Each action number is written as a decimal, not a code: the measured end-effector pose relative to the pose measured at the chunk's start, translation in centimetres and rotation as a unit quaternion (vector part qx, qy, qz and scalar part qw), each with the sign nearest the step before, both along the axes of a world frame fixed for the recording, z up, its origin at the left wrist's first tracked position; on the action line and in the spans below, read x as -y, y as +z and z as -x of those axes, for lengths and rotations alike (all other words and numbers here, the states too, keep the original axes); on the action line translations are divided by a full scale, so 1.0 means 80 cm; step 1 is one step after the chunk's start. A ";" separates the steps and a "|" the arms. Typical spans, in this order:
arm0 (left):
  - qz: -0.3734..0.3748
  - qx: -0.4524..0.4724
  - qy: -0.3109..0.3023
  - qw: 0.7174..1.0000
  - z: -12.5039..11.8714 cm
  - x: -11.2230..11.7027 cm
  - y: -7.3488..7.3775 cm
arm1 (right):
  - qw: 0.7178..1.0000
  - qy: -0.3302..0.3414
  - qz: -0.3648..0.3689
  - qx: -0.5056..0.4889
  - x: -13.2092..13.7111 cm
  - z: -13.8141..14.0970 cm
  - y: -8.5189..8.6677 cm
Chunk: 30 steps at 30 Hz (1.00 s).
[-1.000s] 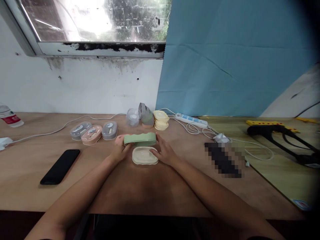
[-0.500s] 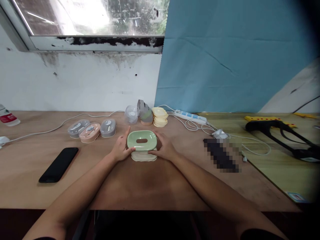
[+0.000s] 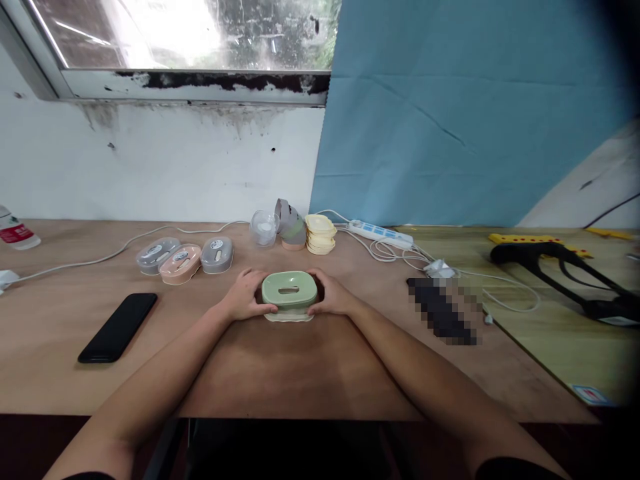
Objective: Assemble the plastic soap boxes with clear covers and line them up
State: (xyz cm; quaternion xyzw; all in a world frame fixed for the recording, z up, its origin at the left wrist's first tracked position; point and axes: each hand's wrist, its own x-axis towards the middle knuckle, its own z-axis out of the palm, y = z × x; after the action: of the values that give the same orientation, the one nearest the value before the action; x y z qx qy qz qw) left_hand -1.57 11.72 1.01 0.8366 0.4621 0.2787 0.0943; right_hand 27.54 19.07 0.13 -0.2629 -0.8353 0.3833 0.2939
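A green oval plastic piece with a slot in its middle sits over a cream base in front of me. My left hand grips its left end, the thumb along the front edge. On the opposite end my right hand holds it the same way, thumb at the front. Most fingers of both hands are hidden behind the piece. Behind it stand stacked cream trays, a leaning stack of grey, green and pink pieces and clear plastic covers.
Lidded oval boxes stand at left: two grey and one pink. A black phone lies nearer. A power strip with white cables is at the back right. A black frame-like object and a bottle flank the table.
The green piece has come down and slightly right onto the cream base, covering more of it. Both hands have moved with it, and the tilt of the piece is less.
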 end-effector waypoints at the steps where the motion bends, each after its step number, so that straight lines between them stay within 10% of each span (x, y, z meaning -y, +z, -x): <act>1: 0.002 0.000 -0.003 1.000 0.000 0.000 0.000 | 1.000 -0.001 -0.010 0.012 0.000 0.000 0.001; 30: 0.055 -0.063 -0.026 0.996 0.007 0.001 0.000 | 0.983 0.029 -0.126 0.129 0.003 0.004 -0.003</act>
State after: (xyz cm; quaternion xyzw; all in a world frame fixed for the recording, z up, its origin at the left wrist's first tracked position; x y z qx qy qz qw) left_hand -2.16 11.66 0.97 0.8578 0.4597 0.1973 0.1185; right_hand 27.19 18.83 -0.08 -0.2466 -0.9150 0.2465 0.2030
